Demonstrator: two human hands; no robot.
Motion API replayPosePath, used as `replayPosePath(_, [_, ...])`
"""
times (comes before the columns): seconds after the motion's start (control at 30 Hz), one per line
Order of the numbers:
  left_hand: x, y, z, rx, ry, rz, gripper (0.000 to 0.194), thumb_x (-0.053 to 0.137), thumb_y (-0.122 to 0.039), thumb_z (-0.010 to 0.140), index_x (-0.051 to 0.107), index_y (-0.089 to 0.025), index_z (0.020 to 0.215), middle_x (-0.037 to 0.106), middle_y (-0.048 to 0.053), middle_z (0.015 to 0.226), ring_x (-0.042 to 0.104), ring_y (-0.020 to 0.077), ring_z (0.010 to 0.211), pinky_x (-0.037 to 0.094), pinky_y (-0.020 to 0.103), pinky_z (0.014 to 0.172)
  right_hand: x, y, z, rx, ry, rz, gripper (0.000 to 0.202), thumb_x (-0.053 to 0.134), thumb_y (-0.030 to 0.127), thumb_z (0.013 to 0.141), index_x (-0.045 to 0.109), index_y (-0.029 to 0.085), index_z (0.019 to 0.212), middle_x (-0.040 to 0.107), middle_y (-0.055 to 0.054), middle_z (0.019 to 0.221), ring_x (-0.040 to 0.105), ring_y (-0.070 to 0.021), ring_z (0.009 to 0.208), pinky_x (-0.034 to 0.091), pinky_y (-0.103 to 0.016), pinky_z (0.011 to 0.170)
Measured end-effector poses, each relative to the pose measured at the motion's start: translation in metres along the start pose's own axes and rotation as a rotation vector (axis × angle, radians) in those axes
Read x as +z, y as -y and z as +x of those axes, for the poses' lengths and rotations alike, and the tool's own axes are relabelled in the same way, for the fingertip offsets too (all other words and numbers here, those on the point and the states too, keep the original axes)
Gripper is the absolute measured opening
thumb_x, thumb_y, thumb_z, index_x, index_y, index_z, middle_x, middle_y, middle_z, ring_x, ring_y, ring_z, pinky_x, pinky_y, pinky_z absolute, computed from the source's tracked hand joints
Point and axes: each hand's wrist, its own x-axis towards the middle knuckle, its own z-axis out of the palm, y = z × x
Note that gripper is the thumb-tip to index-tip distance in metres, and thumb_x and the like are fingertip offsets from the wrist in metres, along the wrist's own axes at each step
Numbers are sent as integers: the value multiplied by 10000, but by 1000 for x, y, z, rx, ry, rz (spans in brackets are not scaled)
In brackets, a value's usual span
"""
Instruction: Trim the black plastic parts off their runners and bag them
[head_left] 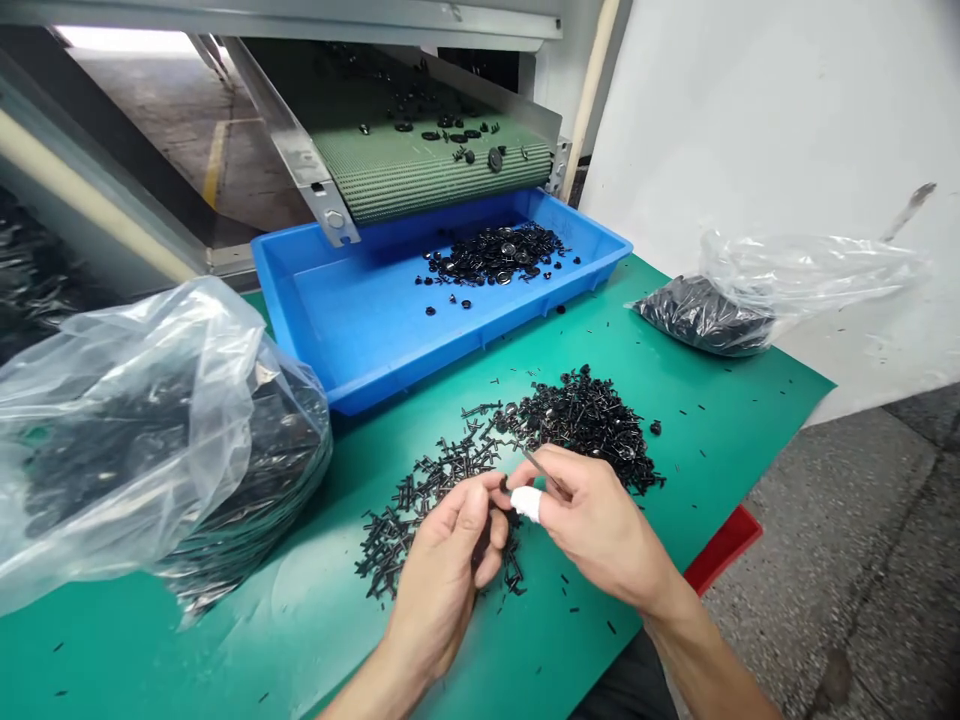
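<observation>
My left hand (442,560) is closed, its fingers curled. At its fingertips sits a small black plastic part (504,484), too small to make out exactly. My right hand (600,520) grips a thin, dark metal tool with a narrow blade (541,466), most of it hidden by the fingers. White wrapping (526,502) covers one digit of that hand, and its tips touch the black part. Beneath and left of the hands spread branched black plastic runners (420,490). A heap of small black round parts (592,420) lies just beyond them.
A blue tray (352,350) with black parts stands under the green conveyor belt (427,170). One large plastic bag (187,430) is at left, a smaller filled bag (705,315) at right. A red container (724,550) shows below the green tabletop's (780,390) right edge.
</observation>
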Motion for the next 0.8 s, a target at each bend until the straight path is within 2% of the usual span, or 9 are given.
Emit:
replayPosePath(0.07, [0, 2, 0, -11, 47, 35, 301, 564, -404, 909, 673, -146, 1018, 492, -29, 606, 300, 48, 467, 220, 173, 421, 2, 0, -5, 26, -11, 8, 178, 503, 60, 792, 615, 192, 752, 519, 62, 679, 381, -73, 554, 267, -212, 510])
replayPosePath(0.17, [-1, 4, 0, -17, 53, 80, 286, 599, -400, 888, 682, -147, 994, 483, -39, 592, 287, 37, 450, 184, 181, 422, 5, -2, -9, 44, -5, 9, 184, 497, 61, 792, 624, 193, 776, 522, 63, 676, 379, -76, 565, 272, -215, 529])
replayPosePath(0.33, [-2, 7, 0, -1, 39, 124, 229, 689, -363, 827, 683, -163, 939, 500, -41, 593, 298, 36, 459, 178, 176, 425, 3, -6, -17, 26, -37, -11, 263, 453, 27, 777, 637, 210, 820, 585, 50, 747, 466, -91, 637, 341, -212, 596])
replayPosePath(0.4, [-3, 8, -1, 2, 36, 112, 217, 718, -338, 804, 680, -169, 934, 514, -39, 596, 310, 39, 469, 195, 168, 426, 2, -8, -22, -22, -44, -35, 326, 420, 15, 790, 644, 217, 913, 622, 23, 865, 534, -112, 752, 395, -220, 686])
replayPosePath(0.47, [-3, 8, -1, -6, 13, 81, 237, 736, -322, 788, 678, -173, 963, 528, -37, 607, 321, 38, 470, 212, 160, 428, 2, -9, -29, -61, -38, -101, 428, 382, 4, 798, 618, 212, 1088, 620, -22, 998, 566, -146, 874, 429, -255, 765])
replayPosePath(0.53, [-2, 7, -2, -5, -20, 66, 275, 744, -321, 779, 676, -178, 1004, 549, -31, 630, 337, 37, 471, 233, 156, 431, 4, -10, -37, -66, -45, -226, 495, 355, 5, 813, 555, 182, 1230, 612, -69, 1045, 582, -184, 894, 454, -300, 763])
replayPosePath(0.6, [-1, 7, -3, 25, -38, 97, 275, 743, -323, 778, 678, -175, 1000, 567, -22, 647, 361, 44, 482, 260, 156, 439, 7, -10, -46, -68, -85, -367, 463, 336, 26, 856, 545, 152, 1249, 630, -92, 1004, 599, -213, 864, 468, -334, 740])
replayPosePath(0.7, [0, 8, -5, 62, -51, 153, 232, 738, -321, 781, 678, -176, 952, 560, -27, 635, 355, 50, 486, 265, 155, 437, 14, -6, -56, -117, -144, -512, 381, 328, 52, 906, 590, 144, 1166, 652, -89, 915, 610, -236, 848, 474, -358, 737])
replayPosePath(0.8, [0, 10, -6, 46, -53, 147, 228, 740, -320, 777, 671, -183, 945, 553, -32, 630, 348, 53, 486, 255, 153, 431, 20, -3, -60, -146, -138, -590, 365, 343, 36, 901, 594, 139, 1146, 642, -77, 866, 610, -233, 798, 476, -350, 689])
